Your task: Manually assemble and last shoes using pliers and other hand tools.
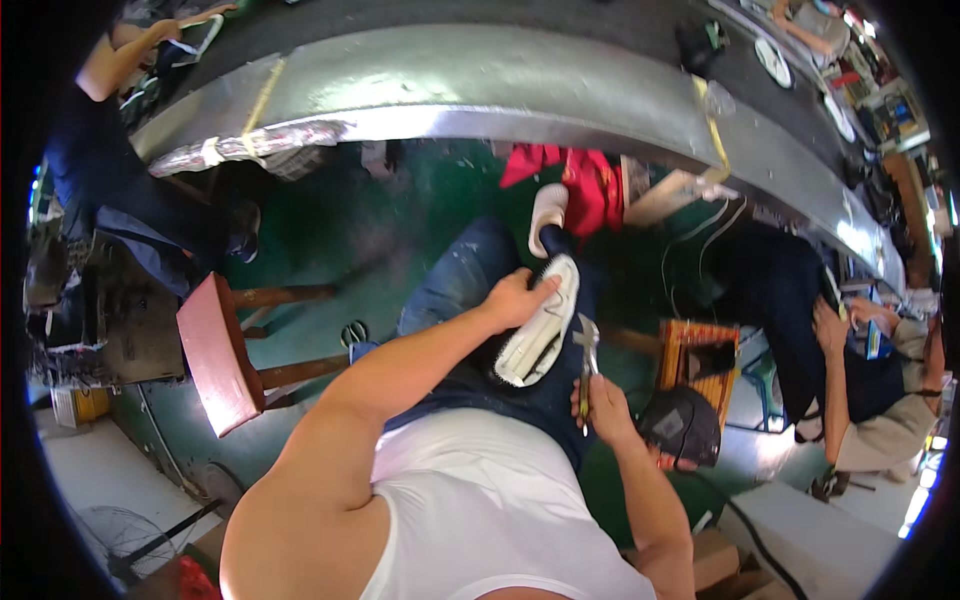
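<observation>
Head view: white shoe (535,340) in your left hand (520,298), metal tool (591,358) in your right hand (605,405).
Your left hand is gripping the shoe near its far end, thumb lying on top; the shoe is slanting over your lap, above the blue jeans (450,280). Your right hand is closed round the tool's handle, its head pointing away from you, sitting just beside the shoe's edge and apparently not touching. Judging by the pose, handling this well is calling for a steady shoe: be bracing it against your thigh, be keeping your left fingers clear of the tool's head, be lining that head up squarely, and be using light, controlled pressure, since white surfaces are probably marking easily.
</observation>
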A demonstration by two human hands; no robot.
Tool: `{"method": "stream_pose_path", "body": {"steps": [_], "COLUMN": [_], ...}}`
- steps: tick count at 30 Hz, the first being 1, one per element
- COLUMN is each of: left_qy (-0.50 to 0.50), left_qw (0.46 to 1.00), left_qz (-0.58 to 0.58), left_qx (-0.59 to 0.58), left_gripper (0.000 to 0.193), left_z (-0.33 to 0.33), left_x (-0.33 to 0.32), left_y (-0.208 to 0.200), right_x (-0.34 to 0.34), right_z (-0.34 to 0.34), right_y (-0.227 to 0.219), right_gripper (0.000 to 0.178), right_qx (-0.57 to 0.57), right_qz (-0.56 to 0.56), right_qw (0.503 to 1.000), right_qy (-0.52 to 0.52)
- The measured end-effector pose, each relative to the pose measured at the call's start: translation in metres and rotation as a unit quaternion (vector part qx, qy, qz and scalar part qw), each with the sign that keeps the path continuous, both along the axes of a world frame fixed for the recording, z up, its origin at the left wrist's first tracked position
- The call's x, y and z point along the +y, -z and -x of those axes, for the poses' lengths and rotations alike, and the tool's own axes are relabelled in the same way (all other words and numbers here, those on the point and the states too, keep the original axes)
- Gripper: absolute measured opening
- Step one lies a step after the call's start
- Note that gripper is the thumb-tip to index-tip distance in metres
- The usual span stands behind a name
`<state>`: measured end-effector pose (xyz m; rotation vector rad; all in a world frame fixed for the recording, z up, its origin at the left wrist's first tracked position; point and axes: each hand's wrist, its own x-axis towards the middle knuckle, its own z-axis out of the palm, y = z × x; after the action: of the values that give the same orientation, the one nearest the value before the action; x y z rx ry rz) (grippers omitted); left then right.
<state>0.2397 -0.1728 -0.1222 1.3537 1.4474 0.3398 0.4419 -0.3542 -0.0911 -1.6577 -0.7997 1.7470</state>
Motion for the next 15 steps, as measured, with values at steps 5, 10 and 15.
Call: {"method": "stream_pose_path", "body": {"steps": [5, 10, 15], "left_qy": [-0.01, 0.005, 0.151], "left_qw": [0.929, 0.637, 0.729], "left_qz": [0.17, 0.251, 0.252], "left_qx": [-0.329, -0.729, -0.618], "left_gripper": [0.062, 0.096, 0.111], "left_z": [0.003, 0.037, 0.089], "left_x": [0.022, -0.021, -0.039], "left_y": [-0.015, -0.11, -0.085], "right_x": [-0.004, 0.014, 0.06], "right_z": [-0.004, 0.007, -0.019], "right_y": [-0.001, -0.015, -0.01], "right_gripper": [0.059, 0.057, 0.04], "right_qx": [0.071, 0.279, 0.26], "right_qz": [0.086, 0.113, 0.051], "right_qw": [0.99, 0.94, 0.931], "right_qy": [0.085, 0.163, 0.252]}}
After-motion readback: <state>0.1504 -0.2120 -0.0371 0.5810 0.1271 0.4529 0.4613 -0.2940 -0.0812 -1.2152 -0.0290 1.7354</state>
